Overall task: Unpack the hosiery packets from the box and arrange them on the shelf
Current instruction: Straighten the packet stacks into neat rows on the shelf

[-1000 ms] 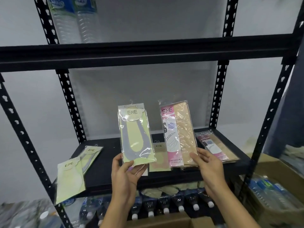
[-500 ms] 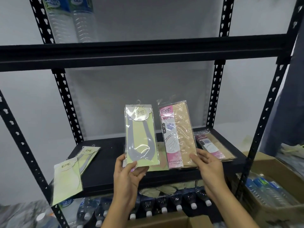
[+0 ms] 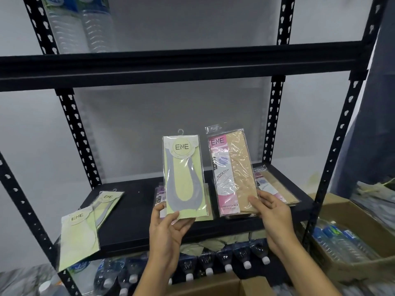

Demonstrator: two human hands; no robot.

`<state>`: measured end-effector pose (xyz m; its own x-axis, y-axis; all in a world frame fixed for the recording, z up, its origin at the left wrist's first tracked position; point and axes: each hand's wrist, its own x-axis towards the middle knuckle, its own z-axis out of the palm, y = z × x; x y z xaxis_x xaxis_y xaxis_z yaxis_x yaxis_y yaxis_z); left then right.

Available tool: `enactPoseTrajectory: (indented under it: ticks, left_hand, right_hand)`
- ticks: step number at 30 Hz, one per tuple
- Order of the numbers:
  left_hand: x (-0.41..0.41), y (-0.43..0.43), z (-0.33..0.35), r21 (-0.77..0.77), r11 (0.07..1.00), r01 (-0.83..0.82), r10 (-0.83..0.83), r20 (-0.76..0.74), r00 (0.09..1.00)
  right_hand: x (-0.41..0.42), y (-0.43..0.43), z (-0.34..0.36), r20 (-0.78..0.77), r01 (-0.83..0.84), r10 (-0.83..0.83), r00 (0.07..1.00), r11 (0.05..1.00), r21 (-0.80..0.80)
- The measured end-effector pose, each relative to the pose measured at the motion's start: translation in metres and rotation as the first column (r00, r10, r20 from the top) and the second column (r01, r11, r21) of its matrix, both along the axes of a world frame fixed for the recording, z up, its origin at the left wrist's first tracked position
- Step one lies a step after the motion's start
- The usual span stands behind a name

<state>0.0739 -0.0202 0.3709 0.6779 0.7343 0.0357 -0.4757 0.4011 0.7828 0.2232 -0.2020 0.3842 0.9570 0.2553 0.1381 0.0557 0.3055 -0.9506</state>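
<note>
My left hand [image 3: 168, 227] pinches the bottom of a pale green ENE packet [image 3: 183, 176] with a grey sock shape, holding it upright above the black shelf [image 3: 132, 216]. My right hand [image 3: 271, 212] grips the lower edge of a pink and beige ENE packet [image 3: 232, 171], also upright. Two more green packets [image 3: 79, 233] lie at the shelf's left end, the front one hanging over the edge. Another pink and beige packet [image 3: 275, 189] lies flat at the right end. More packets lie flat on the shelf behind the held green one, mostly hidden. An open cardboard box [image 3: 245, 285] sits below my arms.
Black perforated uprights [image 3: 79, 137] frame the shelf, and a crossbeam [image 3: 171, 67] runs above. Water bottles [image 3: 213, 268] lie on the level below, and more stand on the level above. A cardboard box of bottles [image 3: 350, 248] sits at the right.
Both held packets stay upright in my hands. The green packet has shifted slightly right, closer to the pink one.
</note>
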Motion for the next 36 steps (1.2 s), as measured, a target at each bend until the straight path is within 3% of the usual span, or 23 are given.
enactPoseTrajectory:
  ticks: [15,23,31,36]
  left_hand:
    - [0.067,-0.034,-0.022,-0.040,0.988,0.148,-0.149,-0.036,0.988]
    - [0.073,-0.013,-0.050,-0.068,0.993,0.100,-0.106,-0.079,0.991]
    - [0.072,0.008,-0.065,-0.097,0.994,0.057,-0.064,-0.071,0.995]
    - [0.071,0.009,-0.066,-0.094,0.994,0.062,-0.068,-0.067,0.995]
  right_hand:
    - [0.077,-0.036,-0.020,-0.080,0.114,-0.121,0.989,0.990,-0.087]
    - [0.178,-0.042,-0.040,-0.077,0.222,-0.254,0.964,0.931,-0.288]
    - [0.223,-0.041,-0.061,-0.009,0.282,-0.352,0.936,0.766,-0.578]
    - [0.220,-0.039,-0.061,0.072,0.326,-0.379,0.923,0.664,-0.673]
